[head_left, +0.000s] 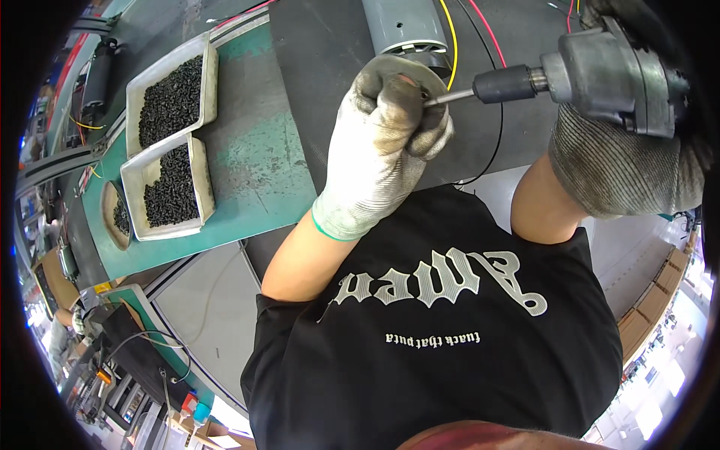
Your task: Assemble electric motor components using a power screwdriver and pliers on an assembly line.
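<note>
My left hand (386, 142), in a white glove with dirty fingertips, is closed in a pinch in front of a grey cylindrical housing (405, 26). Between its fingers sits a small black screw (425, 95), mostly hidden. The thin bit (454, 97) of a power screwdriver (592, 79) reaches to this pinch from the right. My right hand (622, 165), in a darker, soiled glove, is wrapped round the tool, which lies nearly level. Part of that hand is lost at the dark rim of the picture.
On the left, a green mat (255, 187) carries two white trays (210, 90) of small black screws and a small round dish (110, 195) with more. Yellow (454, 37), black and red wires run by the housing. Another person's hand (79, 322) shows at far left.
</note>
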Demonstrator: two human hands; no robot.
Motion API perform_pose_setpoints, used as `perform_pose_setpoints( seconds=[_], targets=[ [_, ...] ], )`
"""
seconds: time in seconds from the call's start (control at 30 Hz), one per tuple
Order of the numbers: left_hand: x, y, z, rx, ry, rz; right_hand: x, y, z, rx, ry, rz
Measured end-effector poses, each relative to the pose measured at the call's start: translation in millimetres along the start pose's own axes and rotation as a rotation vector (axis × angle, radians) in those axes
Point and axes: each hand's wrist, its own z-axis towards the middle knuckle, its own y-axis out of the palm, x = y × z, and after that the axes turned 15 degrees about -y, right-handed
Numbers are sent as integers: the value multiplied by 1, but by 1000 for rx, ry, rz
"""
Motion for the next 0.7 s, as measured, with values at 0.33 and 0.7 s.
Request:
perform_pose_setpoints(
  seconds=[0.33, 0.7],
  targets=[
    [-2, -6, 0, 179, -34, 316, -2, -4, -6, -13, 44, -37],
    [-26, -7, -6, 540, -553, -415, 25, 3, -11, -65, 110, -95]
  ],
)
